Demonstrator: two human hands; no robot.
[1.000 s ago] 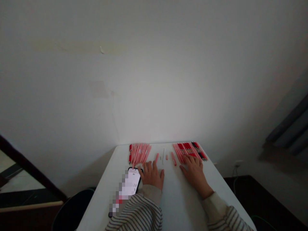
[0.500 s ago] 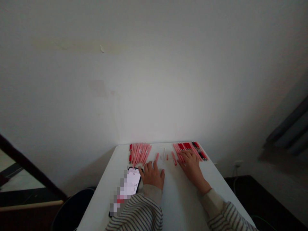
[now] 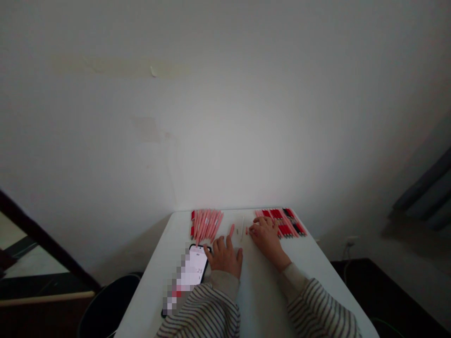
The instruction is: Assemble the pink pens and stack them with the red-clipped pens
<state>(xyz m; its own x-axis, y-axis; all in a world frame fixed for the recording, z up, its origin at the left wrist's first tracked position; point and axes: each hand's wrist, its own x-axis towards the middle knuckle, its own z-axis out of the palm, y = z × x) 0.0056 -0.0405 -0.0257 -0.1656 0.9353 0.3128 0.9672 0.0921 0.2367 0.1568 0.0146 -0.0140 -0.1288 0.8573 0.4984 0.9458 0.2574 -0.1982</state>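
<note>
My left hand (image 3: 225,257) lies on the white table with its fingers spread, holding nothing, right beside a phone (image 3: 197,267). Past its fingertips are a short pink pen piece (image 3: 231,230), a tiny spring-like part (image 3: 237,231) and a thin white refill (image 3: 242,228). My right hand (image 3: 267,238) is closed, fingers bent downward, close to a small pink pen part (image 3: 247,230). Whatever its fingertips hold is hidden. Beyond and to the right of it lies a row of pink, red and black pens (image 3: 287,223), partly covered by the hand.
A bundle of pink pens (image 3: 208,224) lies at the table's back left, with a red pen (image 3: 192,225) along its edge. The white table (image 3: 260,300) meets the wall (image 3: 225,117) at the back. A dark round bin (image 3: 109,305) stands on the floor at the left.
My right hand has shifted left, off the pen row, and its fingers have drawn in. The pink pen piece beside it is now out of sight. My left hand stays put.
</note>
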